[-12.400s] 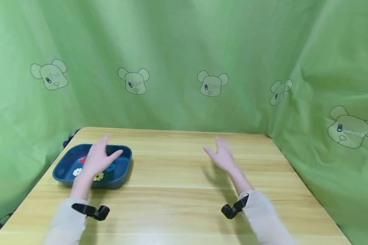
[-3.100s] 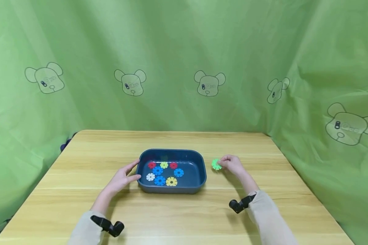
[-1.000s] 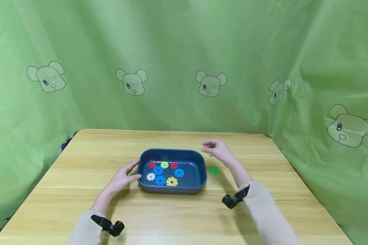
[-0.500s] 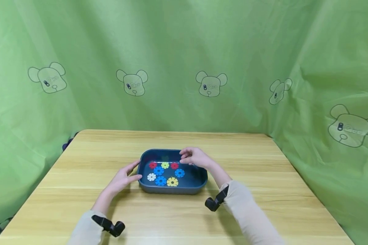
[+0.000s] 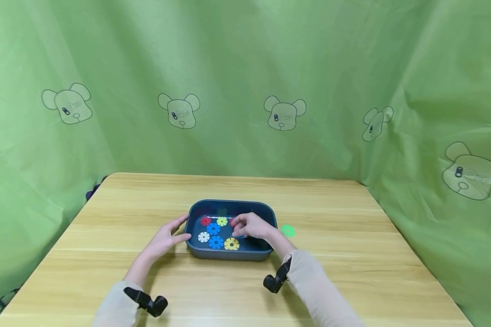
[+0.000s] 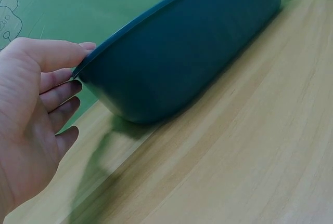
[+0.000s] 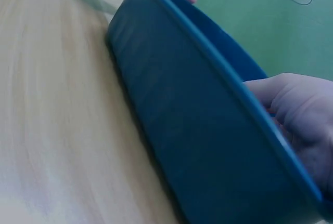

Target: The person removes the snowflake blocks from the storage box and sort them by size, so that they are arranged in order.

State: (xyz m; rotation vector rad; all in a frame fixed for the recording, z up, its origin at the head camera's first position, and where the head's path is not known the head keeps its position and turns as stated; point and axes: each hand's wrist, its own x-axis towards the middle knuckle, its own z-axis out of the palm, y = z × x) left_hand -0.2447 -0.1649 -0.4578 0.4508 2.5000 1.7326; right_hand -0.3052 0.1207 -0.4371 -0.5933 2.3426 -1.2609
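Note:
A dark blue plastic basin [image 5: 233, 255] sits mid-table, holding several flower-shaped plastic discs. White [image 5: 203, 237], yellow [image 5: 231, 244], blue [image 5: 216, 242] and red [image 5: 205, 221] ones show. My left hand [image 5: 165, 237] grips the basin's left end at the rim; in the left wrist view its thumb lies at the edge of the basin [image 6: 171, 63]. Inside the basin, my right hand [image 5: 251, 225] reaches down with bent, spread fingers over a blue and a red disc, which it partly covers. The basin wall [image 7: 192, 109] hides its fingertips in the right wrist view.
One bright green disc [image 5: 288, 230] lies on the wooden table [image 5: 352, 254] just right of the basin. A green curtain [image 5: 229, 59] with bear-head prints hangs behind the table and along its sides.
Earlier, the basin moved from the left to mid-table, and my right hand put the green disc on the table. Since then that hand has travelled left and down into the basin; my left hand stays.

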